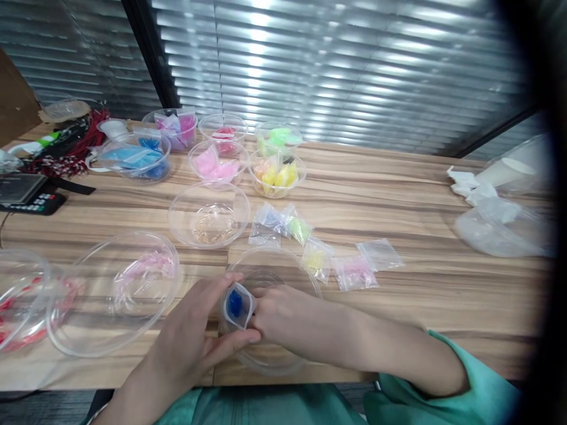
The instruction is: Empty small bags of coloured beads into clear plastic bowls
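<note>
My left hand (pixel 190 330) has its thumb and fingers around a small clear plastic bag (pixel 245 316) with dark blue contents. The bag's mouth is spread wide and faces up. My right hand (pixel 277 319) is against the bag's right side, its fingers curled; the fingertips are mostly hidden, so I cannot tell what they grip. Both hands are over a round clear plastic bowl (pixel 305 265) near the table's front edge. Small bags with yellow contents (pixel 316 260), pink contents (pixel 354 271) and green contents (pixel 297 227) lie just beyond the bowl.
Clear bowls with pink strips (pixel 148 268), red strips (pixel 26 330) and tan pieces (pixel 212 224) stand to the left. Several tubs of coloured packets, including a blue one (pixel 135 156) and a yellow one (pixel 277 174), line the back. Plastic wrapping (pixel 500 227) lies far right.
</note>
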A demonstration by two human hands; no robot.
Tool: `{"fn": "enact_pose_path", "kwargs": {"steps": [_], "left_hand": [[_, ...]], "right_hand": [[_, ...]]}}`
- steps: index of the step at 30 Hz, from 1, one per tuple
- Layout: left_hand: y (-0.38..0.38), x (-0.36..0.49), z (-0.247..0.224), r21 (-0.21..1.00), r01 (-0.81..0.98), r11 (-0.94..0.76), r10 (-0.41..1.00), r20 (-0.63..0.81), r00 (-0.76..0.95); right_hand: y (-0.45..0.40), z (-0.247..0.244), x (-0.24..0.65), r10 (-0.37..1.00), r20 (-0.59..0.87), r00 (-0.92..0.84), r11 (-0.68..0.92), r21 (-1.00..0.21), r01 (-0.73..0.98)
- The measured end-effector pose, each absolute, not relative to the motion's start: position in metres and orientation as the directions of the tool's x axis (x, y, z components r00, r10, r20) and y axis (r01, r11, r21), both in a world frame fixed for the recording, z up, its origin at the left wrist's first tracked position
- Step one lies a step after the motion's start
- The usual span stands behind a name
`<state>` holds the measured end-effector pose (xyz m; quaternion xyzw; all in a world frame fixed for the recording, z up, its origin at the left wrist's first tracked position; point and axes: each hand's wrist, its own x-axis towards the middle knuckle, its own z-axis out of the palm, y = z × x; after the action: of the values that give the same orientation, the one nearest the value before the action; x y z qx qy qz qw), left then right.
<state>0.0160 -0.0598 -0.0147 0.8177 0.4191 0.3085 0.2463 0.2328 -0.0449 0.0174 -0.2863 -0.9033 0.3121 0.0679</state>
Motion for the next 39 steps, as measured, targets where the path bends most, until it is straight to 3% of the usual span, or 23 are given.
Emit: {"fn": "enact_pose_path", "kwargs": {"steps": [4,9,12,17,22,25,33,35,37,39], "left_hand": [[-0.059,0.014,-0.015,0.622,0.569,-0.538,0.836,0.305,0.456],[-0.058,0.014,-0.017,0.599,0.587,-0.544,0.839,0.364,0.405],[-0.059,0.016,-0.016,0.576,0.594,-0.562,0.827,0.389,0.406],[-0.059,0.02,-0.014,0.577,0.547,-0.606,0.795,0.439,0.419],[-0.063,0.02,-0.019,0.605,0.532,-0.592,0.805,0.413,0.426],[-0.062,0.022,-0.014,0.598,0.495,-0.631,0.772,0.416,0.481],[-0.066,0.018,-0.011,0.486,0.513,-0.707,0.706,0.527,0.474],[-0.065,0.014,-0.014,0.456,0.504,-0.734,0.678,0.539,0.5],[-0.064,0.01,-0.015,0.397,0.488,-0.778,0.627,0.547,0.555],[-0.062,0.006,-0.016,0.311,0.477,-0.822,0.564,0.557,0.609]], "right_hand": [[-0.04,0.022,0.233,0.551,-0.011,-0.834,0.703,-0.533,0.471],[-0.034,0.04,0.239,0.757,0.148,-0.637,0.583,-0.592,0.556],[-0.035,0.051,0.241,0.714,0.213,-0.667,0.614,-0.648,0.451],[-0.046,0.06,0.238,0.639,0.238,-0.731,0.727,-0.496,0.475],[-0.056,0.052,0.241,0.659,0.135,-0.74,0.706,-0.448,0.548],[-0.055,0.046,0.241,0.651,0.121,-0.749,0.705,-0.463,0.537],[-0.048,0.074,0.262,0.743,0.326,-0.585,0.649,-0.564,0.511],[-0.04,0.082,0.279,0.778,0.391,-0.492,0.628,-0.483,0.61],[-0.025,0.081,0.297,0.791,0.439,-0.427,0.579,-0.312,0.753],[-0.006,0.07,0.313,0.845,0.338,-0.414,0.49,-0.183,0.852]]}}
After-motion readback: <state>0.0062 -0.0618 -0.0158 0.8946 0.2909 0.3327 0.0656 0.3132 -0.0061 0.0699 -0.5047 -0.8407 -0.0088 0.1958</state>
